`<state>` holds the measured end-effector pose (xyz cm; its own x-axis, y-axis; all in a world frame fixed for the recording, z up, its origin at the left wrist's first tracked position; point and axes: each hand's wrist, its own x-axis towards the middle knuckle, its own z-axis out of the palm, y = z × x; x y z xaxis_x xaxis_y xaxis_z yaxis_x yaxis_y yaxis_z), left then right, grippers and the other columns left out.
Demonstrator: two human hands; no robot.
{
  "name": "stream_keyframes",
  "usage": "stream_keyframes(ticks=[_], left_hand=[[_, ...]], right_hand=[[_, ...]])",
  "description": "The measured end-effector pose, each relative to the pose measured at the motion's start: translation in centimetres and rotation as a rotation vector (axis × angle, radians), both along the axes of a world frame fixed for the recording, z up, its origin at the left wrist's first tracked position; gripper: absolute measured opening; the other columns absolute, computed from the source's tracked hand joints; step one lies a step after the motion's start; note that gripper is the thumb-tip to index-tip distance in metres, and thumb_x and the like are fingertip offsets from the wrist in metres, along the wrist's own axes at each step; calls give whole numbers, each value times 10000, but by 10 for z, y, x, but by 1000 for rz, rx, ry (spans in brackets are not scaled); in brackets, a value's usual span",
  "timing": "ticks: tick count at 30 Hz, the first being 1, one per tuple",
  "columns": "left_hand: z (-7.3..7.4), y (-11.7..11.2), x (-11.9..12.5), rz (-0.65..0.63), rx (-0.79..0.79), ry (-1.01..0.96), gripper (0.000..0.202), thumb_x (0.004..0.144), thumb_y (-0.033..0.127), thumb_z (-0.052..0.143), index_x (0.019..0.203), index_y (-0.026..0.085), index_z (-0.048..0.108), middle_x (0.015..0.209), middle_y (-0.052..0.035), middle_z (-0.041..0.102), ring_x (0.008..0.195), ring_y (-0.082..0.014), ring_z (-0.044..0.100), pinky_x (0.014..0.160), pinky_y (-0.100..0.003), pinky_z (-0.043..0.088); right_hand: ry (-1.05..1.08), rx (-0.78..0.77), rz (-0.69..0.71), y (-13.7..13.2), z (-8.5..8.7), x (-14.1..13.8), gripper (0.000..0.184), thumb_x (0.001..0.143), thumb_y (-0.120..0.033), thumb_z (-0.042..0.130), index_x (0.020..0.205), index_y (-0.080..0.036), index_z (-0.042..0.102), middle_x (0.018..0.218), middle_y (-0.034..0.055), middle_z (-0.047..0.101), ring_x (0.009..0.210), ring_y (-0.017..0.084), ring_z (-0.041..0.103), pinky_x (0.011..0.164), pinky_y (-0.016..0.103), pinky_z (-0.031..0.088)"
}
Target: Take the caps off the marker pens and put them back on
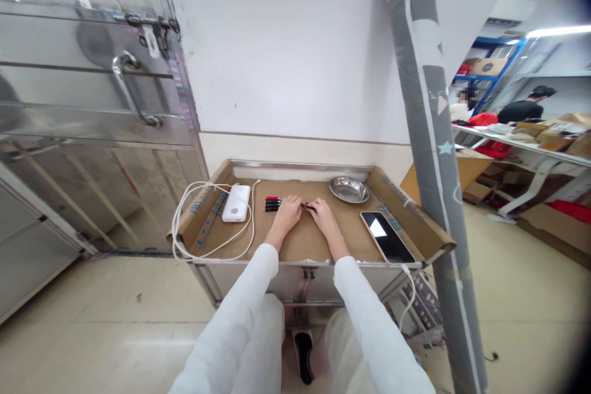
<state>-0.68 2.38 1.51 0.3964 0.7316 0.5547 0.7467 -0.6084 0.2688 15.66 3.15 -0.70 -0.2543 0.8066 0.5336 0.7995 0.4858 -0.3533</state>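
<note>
Over the middle of a cardboard-lined cart top, my left hand [290,209] and my right hand [319,212] meet with closed fingers. Between their fingertips is a slim dark pen [308,206], partly hidden. Beside my left hand lies a small row of pens [272,204], black with one red, their right ends covered by that hand. Farther right sits a shallow round metal dish [349,189]. A phone [386,236] with a lit patch on its screen lies to the right of my right hand.
On the left of the cart, a white power bank [236,203] has a looped white cable [178,231] hanging over the edge. Raised cardboard sides [392,191] border the top. A tall grey wrapped roll [429,104] leans at right. Two people sit in the background.
</note>
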Motion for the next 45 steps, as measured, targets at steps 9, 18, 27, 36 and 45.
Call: stream_keyframes(ticks=[9, 18, 27, 36, 45], left_hand=[[0, -7, 2, 33, -26, 62, 135, 886, 281, 518, 976, 199, 576, 994, -64, 580, 970, -220, 517, 897, -379, 381], [-1, 1, 2, 34, -49, 67, 82, 873, 246, 549, 893, 193, 608, 931, -55, 593, 933, -211, 527, 895, -374, 381], [0, -5, 3, 167, -20, 50, 96, 891, 245, 512, 915, 162, 555, 948, -78, 561, 943, -230, 500, 845, -376, 385], [1, -9, 3, 159, -39, 92, 177, 883, 339, 523, 886, 170, 575, 970, -80, 537, 952, -239, 480, 871, -400, 378], [-1, -9, 5, 193, -34, 104, 153, 907, 226, 424, 954, 172, 559, 995, -103, 529, 967, -254, 470, 877, -421, 378]], right_hand=[[134, 12, -32, -12, 9, -2, 247, 917, -244, 421, 1006, -204, 647, 946, 68, 597, 886, 177, 579, 854, 305, 453], [135, -19, -23, -15, 8, -3, 256, 909, -242, 428, 1033, -216, 650, 956, 62, 578, 864, 167, 586, 821, 290, 469], [171, -34, 16, -15, 3, -3, 254, 847, -159, 474, 1044, -208, 628, 977, 61, 595, 909, 173, 591, 863, 322, 468], [115, 9, -44, -26, 11, -3, 242, 853, -121, 402, 903, -193, 627, 922, 59, 550, 844, 170, 564, 817, 300, 457], [7, 22, -142, -25, 10, -4, 264, 828, -78, 417, 854, -192, 654, 875, 58, 552, 814, 171, 531, 809, 290, 408]])
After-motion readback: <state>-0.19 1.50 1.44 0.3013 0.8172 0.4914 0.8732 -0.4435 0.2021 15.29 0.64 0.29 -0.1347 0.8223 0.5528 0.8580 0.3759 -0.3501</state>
